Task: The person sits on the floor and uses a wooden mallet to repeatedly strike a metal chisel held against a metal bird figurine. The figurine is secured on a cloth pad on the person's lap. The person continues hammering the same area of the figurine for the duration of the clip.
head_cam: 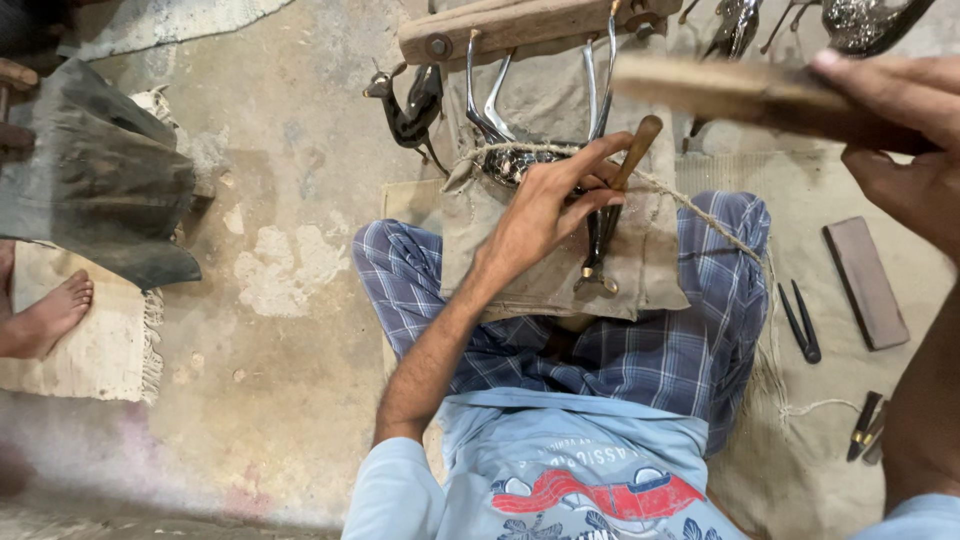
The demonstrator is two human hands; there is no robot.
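My left hand (548, 203) grips a wooden-handled chisel (634, 150), its tip set against a dark metal figurine (600, 240) that lies on a cloth pad (520, 260) over my lap. A cord (700, 215) runs across the pad and the figurine. My right hand (905, 130) is raised at the upper right and holds a wooden mallet stick (740, 92), blurred, above the work. My legs wear blue checked cloth (640, 350).
A wooden block (500, 28) with metal figurine legs (490, 100) stands ahead. A dark animal figurine (405, 105) is on the concrete floor. A flat sharpening stone (865, 283), small pliers (800, 322) and punches (866, 428) lie at right. Another person's foot (45, 318) rests at left on a mat.
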